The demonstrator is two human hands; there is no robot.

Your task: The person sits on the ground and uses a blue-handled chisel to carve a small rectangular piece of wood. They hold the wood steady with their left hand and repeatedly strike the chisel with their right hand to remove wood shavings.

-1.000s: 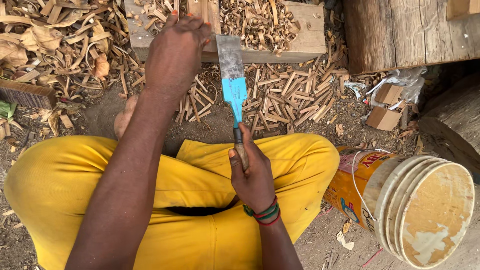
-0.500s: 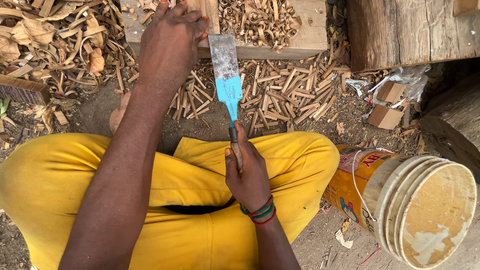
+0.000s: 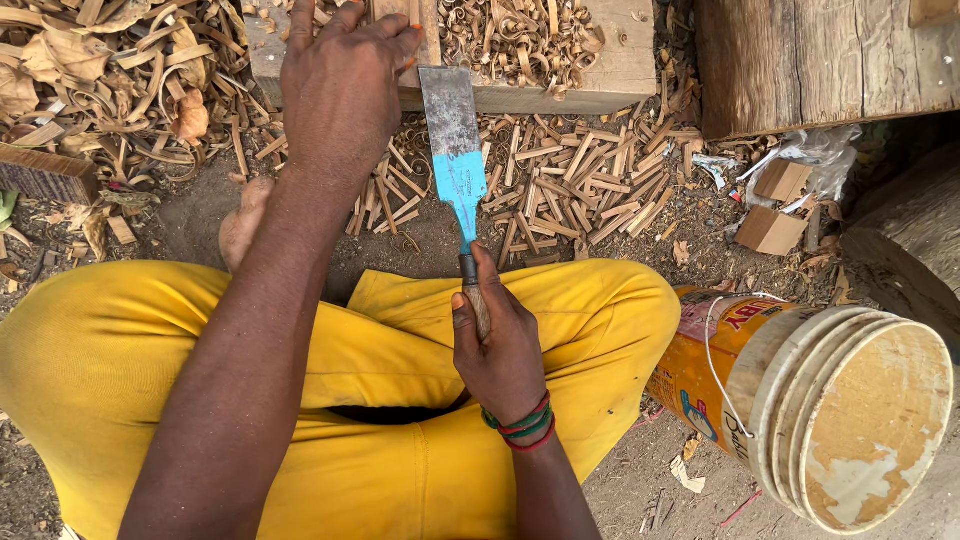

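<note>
My right hand (image 3: pixel 500 355) grips the wooden handle of a broad cleaver-like blade (image 3: pixel 455 155), grey steel near the tip and blue near the handle, pointing away from me. My left hand (image 3: pixel 345 85) rests on top of a narrow wooden stick (image 3: pixel 400 12) standing on a flat wooden block (image 3: pixel 600 85), just left of the blade. The blade's far end lies against the block's front edge. Green and red bracelets circle my right wrist. I sit cross-legged in yellow trousers (image 3: pixel 400 360).
Wood shavings and split sticks (image 3: pixel 570 180) litter the ground ahead. A large log (image 3: pixel 820 60) stands at the upper right. An orange bucket (image 3: pixel 720 370) with round wooden discs (image 3: pixel 860 420) leaning on it sits at my right. Cardboard scraps (image 3: pixel 770 225) lie nearby.
The blade and my right hand have shifted slightly towards the block; my left hand stays on the stick.
</note>
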